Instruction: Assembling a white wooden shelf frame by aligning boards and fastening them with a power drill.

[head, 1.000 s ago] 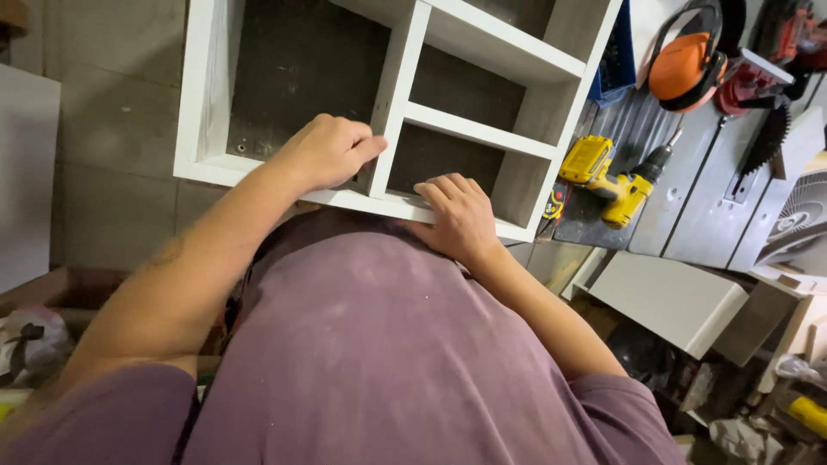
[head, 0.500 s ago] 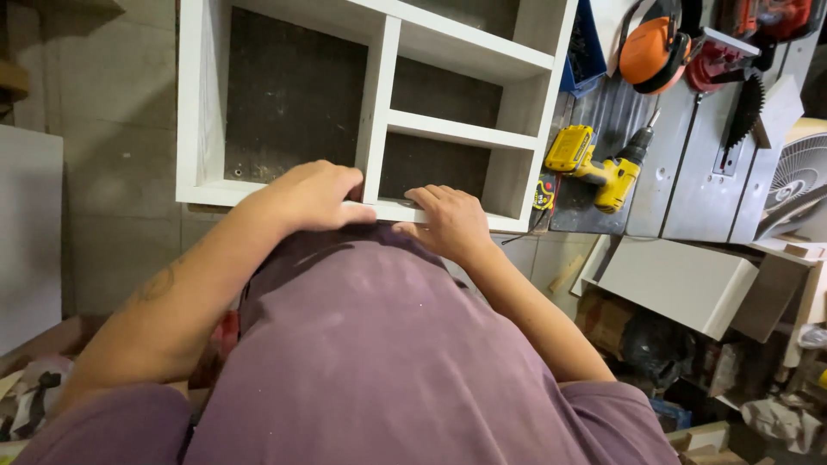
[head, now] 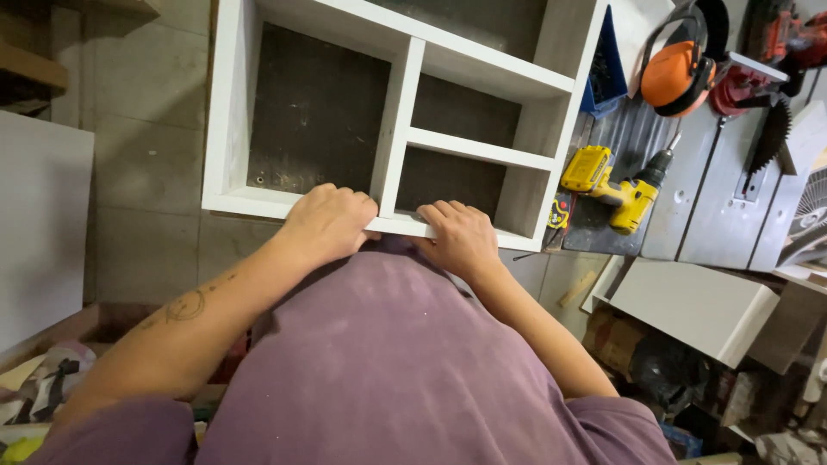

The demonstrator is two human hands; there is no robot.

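Both hands on shelf unit [head: 401, 129] near edge: left hand [head: 329, 222] and right hand [head: 461, 237] each curled over it, fingers closed. Drill [head: 616, 184] on counter [head: 724, 198] beside.

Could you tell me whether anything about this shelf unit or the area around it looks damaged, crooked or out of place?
Nothing stands out. The white shelf unit looks square and whole, with the left hand and right hand gripping its near edge. The yellow drill and orange earmuffs lie on the table-saw top beside it.
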